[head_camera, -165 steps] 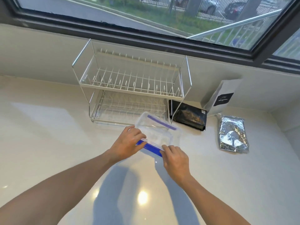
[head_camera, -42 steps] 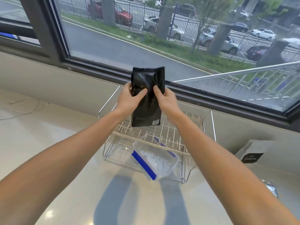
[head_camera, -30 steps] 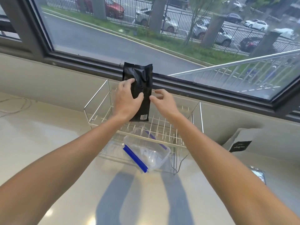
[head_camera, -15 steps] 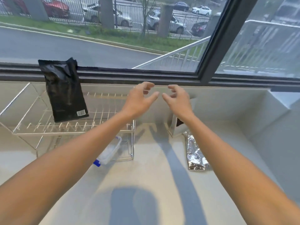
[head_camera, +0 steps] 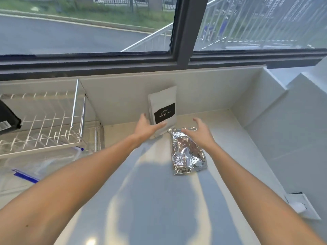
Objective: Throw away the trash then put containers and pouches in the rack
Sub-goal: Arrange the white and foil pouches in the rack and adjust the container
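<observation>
A white pouch with a black label (head_camera: 163, 105) leans upright against the back wall. In front of it a crumpled silver foil pouch (head_camera: 187, 152) lies flat on the counter. My left hand (head_camera: 147, 127) is open, its fingertips at the white pouch's lower left. My right hand (head_camera: 199, 132) is open and hovers over the foil pouch's far end. The wire rack (head_camera: 53, 128) stands at the left; a black pouch (head_camera: 8, 119) rests on its upper tier at the frame edge. A clear container with a blue lid edge (head_camera: 31, 171) sits in the lower tier.
The white counter (head_camera: 159, 200) ends at a side wall on the right, where a white wall socket (head_camera: 302, 206) is mounted low. A dark-framed window runs along the back above the ledge.
The view has swung right and down, away from the rack. Both empty hands have reached forward and lower, closer to the white pouch and the foil pouch.
</observation>
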